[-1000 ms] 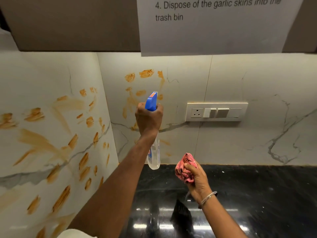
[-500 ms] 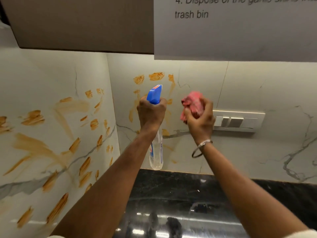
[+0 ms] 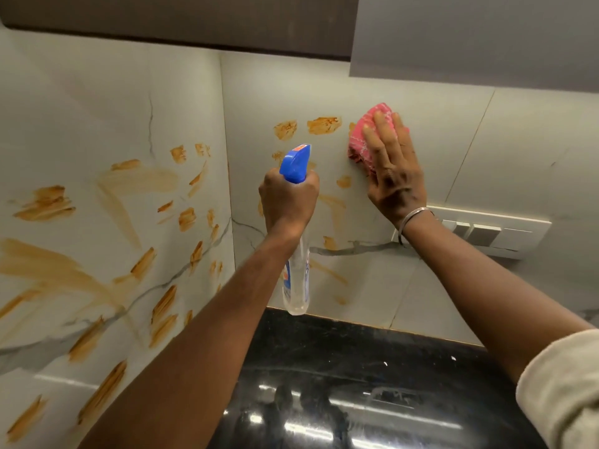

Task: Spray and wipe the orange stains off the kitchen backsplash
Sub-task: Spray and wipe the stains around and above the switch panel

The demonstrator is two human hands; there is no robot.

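Orange stains [image 3: 324,125] dot the marble backsplash [image 3: 405,280] on both walls of the corner above the black tabletop [image 3: 356,367]. The right hand [image 3: 393,176], fingers spread flat, presses a pink cloth [image 3: 369,137] beside the top smears; firm overlapping strokes leftward should lift them. The left hand [image 3: 288,202] is closed around the spray bottle [image 3: 296,254].
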